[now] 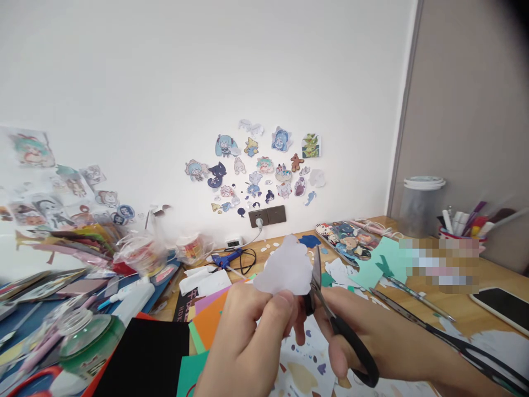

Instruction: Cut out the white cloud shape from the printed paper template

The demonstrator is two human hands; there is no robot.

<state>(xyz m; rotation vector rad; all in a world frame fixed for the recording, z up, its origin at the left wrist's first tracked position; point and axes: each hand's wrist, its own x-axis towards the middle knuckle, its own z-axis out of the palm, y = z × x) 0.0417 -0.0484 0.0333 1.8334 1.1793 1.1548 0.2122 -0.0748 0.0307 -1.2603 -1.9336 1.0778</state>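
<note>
Pinched between the thumb and fingers of my left hand [256, 336] is a white paper piece [287, 267] with a wavy outline, held up over the desk. My right hand [363, 325] grips black-handled scissors [349, 344]. Their blades point upward along the paper's right edge, slightly apart. Below both hands lies a white sheet [301, 364] with small coloured shapes on it. Green, orange and purple paper sheets [209, 331] fan out beside my left hand.
A blue glue gun [227, 258] with its cord lies near the wall socket [267, 216]. Long tweezers [417, 314] and a phone [504, 309] are at right. A pen cup [460, 240] and lidded jar [421, 207] stand behind. A green glue bottle [88, 344] stands among clutter at left.
</note>
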